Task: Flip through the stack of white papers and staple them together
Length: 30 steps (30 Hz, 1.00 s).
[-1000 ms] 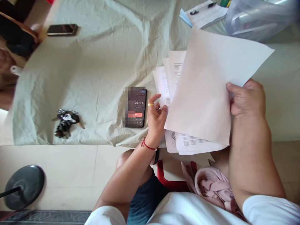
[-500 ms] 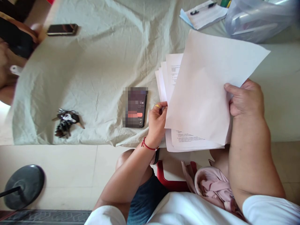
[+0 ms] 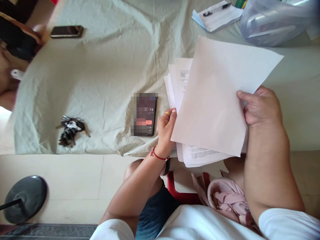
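A blank-faced sheet of paper [image 3: 212,100] is pinched at its right edge by my right hand [image 3: 261,105], thumb on top. Under it fans out a stack of printed sheets [image 3: 183,75], whose lower edges poke out over the table's near edge. My left hand [image 3: 167,128], with a ring and a red bracelet, is closed on the left edge of the papers; its fingertips are partly hidden. Just left of that hand lies a phone [image 3: 147,115] with a lit screen, partly pixelated.
A bunch of keys [image 3: 71,130] and a second phone [image 3: 66,31] lie on the cloth-covered table [image 3: 112,66]. At the top right are a notepad with a pen [image 3: 217,16] and a clear plastic bag [image 3: 272,23]. Another person's arm [image 3: 6,76] shows at the left edge.
The top sheet has shifted slightly left and down with my right hand. My left thumb has straightened along the papers' edge. The number on the phone screen went from 14 to 15.
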Available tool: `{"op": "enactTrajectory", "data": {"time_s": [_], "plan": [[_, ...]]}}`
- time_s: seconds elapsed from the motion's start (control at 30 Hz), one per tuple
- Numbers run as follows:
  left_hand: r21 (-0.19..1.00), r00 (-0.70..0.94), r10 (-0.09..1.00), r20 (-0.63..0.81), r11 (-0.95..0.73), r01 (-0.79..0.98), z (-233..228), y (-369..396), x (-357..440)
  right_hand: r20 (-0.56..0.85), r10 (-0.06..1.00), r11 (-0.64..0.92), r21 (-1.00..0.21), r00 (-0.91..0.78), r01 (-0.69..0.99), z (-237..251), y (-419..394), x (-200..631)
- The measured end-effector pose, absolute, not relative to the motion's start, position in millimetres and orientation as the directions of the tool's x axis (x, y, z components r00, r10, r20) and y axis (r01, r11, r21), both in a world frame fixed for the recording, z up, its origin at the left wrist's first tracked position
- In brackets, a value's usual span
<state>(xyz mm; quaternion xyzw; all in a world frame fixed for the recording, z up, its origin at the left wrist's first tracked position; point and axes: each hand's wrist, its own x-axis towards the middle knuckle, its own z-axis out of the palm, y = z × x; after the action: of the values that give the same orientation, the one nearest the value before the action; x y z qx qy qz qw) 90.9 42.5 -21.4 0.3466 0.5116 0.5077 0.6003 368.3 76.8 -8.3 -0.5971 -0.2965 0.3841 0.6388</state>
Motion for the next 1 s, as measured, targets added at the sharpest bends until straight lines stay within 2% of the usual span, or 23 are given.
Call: {"op": "enactTrajectory", "data": {"time_s": [0.3, 0.47, 0.6, 0.73, 1.0], "plan": [[0.946, -0.090, 0.961, -0.260, 0.235, -0.223, -9, 41, 96, -0.081, 0.817, -0.037, -0.995, 0.571, -0.089, -8, 75, 365], [0.944, -0.089, 0.958, -0.271, 0.247, -0.221, -15, 43, 96, -0.076, 0.818, -0.042, -0.996, 0.570, -0.073, -8, 76, 365], [0.968, -0.126, 0.967, -0.221, 0.202, -0.149, -23, 44, 95, -0.079, 0.823, -0.043, -0.996, 0.562, -0.076, -9, 75, 366], [0.978, -0.144, 0.970, -0.198, 0.187, -0.087, -28, 45, 94, -0.058, 0.805, -0.069, -0.998, 0.590, -0.003, -10, 74, 368], [0.977, -0.161, 0.966, -0.204, 0.191, -0.094, -28, 45, 93, -0.053, 0.794, -0.074, -0.997, 0.606, 0.008, -7, 75, 365]]}}
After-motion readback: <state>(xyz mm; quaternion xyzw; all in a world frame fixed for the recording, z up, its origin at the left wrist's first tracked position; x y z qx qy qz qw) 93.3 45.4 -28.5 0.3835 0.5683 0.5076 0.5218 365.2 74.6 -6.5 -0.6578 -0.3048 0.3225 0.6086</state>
